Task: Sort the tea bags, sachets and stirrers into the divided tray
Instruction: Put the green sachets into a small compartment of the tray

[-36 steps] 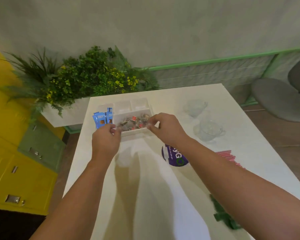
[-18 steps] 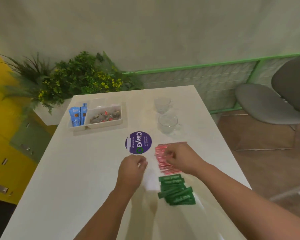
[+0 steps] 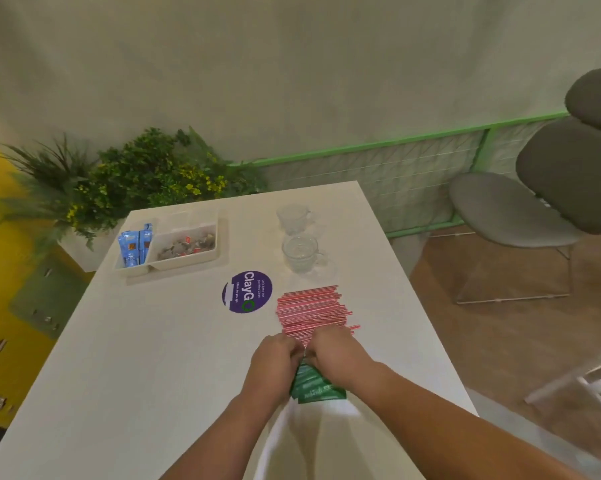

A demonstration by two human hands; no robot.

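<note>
— Two hands on one little pile. Both the left hand (image 3: 274, 355) and the right hand (image 3: 337, 355) are down on the green sachets (image 3: 314, 386), fingertips meeting at the far end of the stack.

— Pinching them?

— The fingers are curled in over the far end, pressed toward each other, and they seem to be gathering the stack. Whether either grip has actually closed on a sachet, I can't tell; the knuckles hide it.

— Which way do the sachets lie?

— Their long axis fans back from the grip toward the person, so the hands have them by the far short ends. The near ends splay out loose on the table (image 3: 153, 375).

— And where do they have to go?

— The divided tray (image 3: 174, 265) sits well away, ahead of the grip and off to its left, across the purple sticker (image 3: 247, 291). The blue sachets (image 3: 134, 245) stand in its left compartment, and the tea bags (image 3: 186, 244) fill the front one. The compartments behind look pale and I can't see into them properly.

— So which hand carries?

— The left is on the tray's side, so I'd guess it has the shorter reach. The red stirrers (image 3: 312, 310) lie just beyond the fingertips, touching or nearly so, with their long axis running across the path.

— A risk?

— Likely. Lift before swinging left, or the pile drags.
</note>
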